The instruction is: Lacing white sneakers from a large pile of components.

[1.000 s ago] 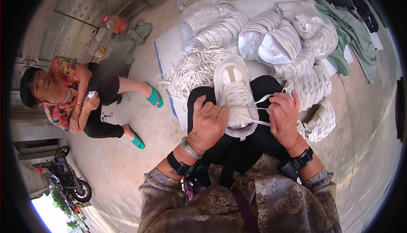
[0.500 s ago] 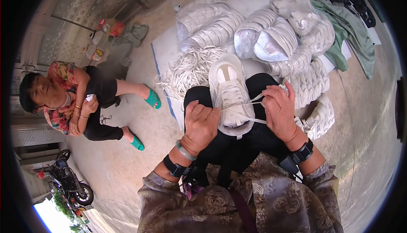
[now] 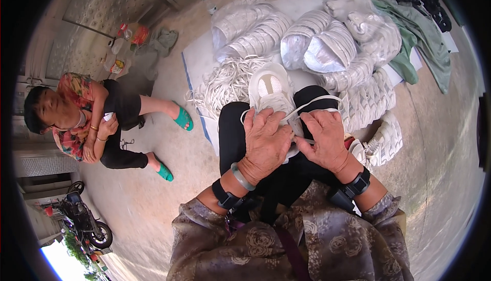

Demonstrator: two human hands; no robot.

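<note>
View's from the left fisheye of a head-worn pair, looking pretty steeply down over the wearer's brown floral fabric shirt (image 3: 261,248) at the black-clothed lap (image 3: 231,132). The bare left hand (image 3: 267,143) and bare right hand (image 3: 326,142) sit close in, around mid-frame. It's super wide, so the black two-wheeled motorbike (image 3: 84,220) lower left and grey embossed metal door (image 3: 105,12) upper left land way farther off, tipped over near the rim.

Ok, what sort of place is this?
Probably an informal shoe workspace in a yard: a parked motorcycle, heaped white laces, and bagged stacks of what look like shoe uppers.
</note>
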